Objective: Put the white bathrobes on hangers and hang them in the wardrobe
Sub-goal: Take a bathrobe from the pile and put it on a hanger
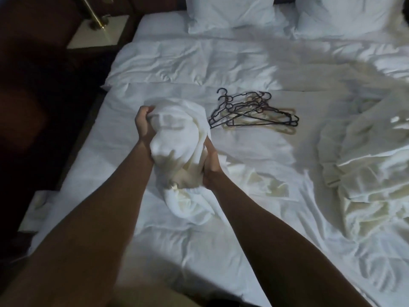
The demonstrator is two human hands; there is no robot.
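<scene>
A bunched white bathrobe (177,138) is lifted over the middle of the bed. My left hand (145,124) grips its upper left fold. My right hand (210,160) grips its right side lower down. The rest of the robe trails onto the bed below my hands. Several hangers (252,113), dark and beige, lie in a loose pile just beyond and to the right of the robe. More crumpled white bathrobe cloth (365,156) lies heaped at the right of the bed. No wardrobe is in view.
The bed (199,251) with a white duvet fills most of the view, with two pillows (230,12) at the head. A bedside table (99,32) with a brass lamp base stands at the far left. Dark floor runs along the left.
</scene>
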